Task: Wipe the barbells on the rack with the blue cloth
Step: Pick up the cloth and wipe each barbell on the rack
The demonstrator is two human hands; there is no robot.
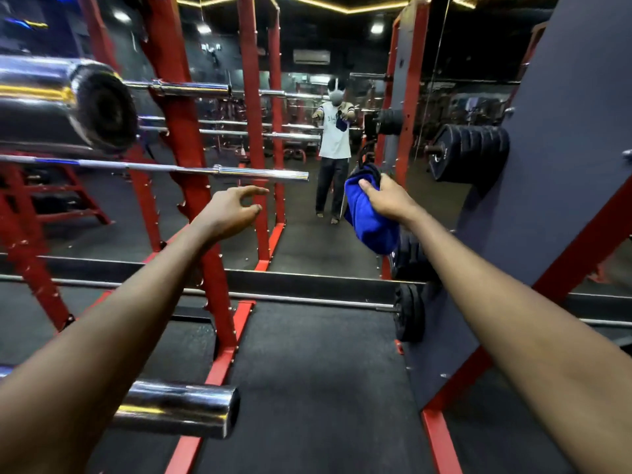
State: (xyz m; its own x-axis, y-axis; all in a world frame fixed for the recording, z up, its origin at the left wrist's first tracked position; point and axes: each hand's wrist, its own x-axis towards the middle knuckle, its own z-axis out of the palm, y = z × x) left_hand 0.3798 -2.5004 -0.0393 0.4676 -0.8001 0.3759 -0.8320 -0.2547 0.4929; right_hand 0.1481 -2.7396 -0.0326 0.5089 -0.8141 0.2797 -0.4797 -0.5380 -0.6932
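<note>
Softness suits the job: your right hand (390,200) at centre right grips the blue cloth (367,217), limp and light, by its bunched top, so it should wrap easily round the probably slick chrome barbell (260,173) just above your left hand (229,213), whose loosely spread fingers hold nothing.
</note>
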